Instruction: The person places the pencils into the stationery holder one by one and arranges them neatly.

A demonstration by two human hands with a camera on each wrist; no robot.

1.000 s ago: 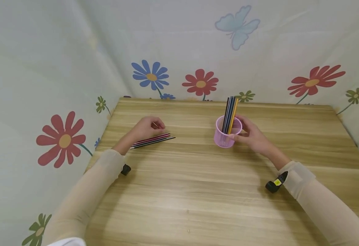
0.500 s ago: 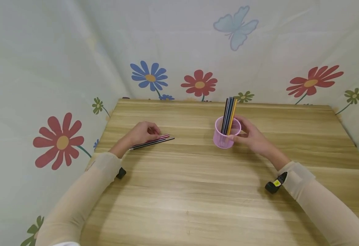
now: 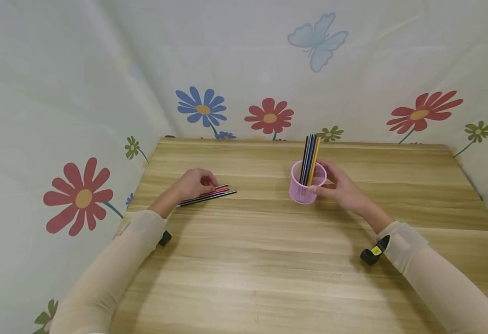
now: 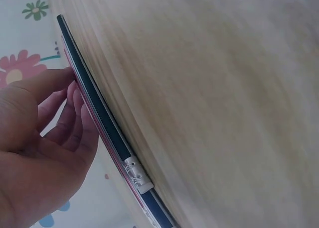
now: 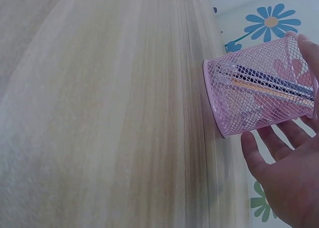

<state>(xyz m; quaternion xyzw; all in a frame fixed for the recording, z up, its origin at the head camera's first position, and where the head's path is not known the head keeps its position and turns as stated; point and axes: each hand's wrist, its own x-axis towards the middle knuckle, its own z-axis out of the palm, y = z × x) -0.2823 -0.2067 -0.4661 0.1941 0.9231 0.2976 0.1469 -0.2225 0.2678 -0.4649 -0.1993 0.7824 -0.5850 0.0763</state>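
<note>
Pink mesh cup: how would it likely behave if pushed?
The mesh cup is probably light: its wall is open mesh. It may tip if pushed high; its pencils rise well above it. They'd likely shift, with space beside them.

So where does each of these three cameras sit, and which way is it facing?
Head: worn on the head, looking forward and down at the table; both forearms, the left grip and the right grip show.
Left wrist: sits on that wrist, looking at loose pencils; left grip shows.
Right wrist: sits on that wrist, looking at the pink mesh cup; right grip shows.
Shared: head and right wrist both show the cup and right grip.
</note>
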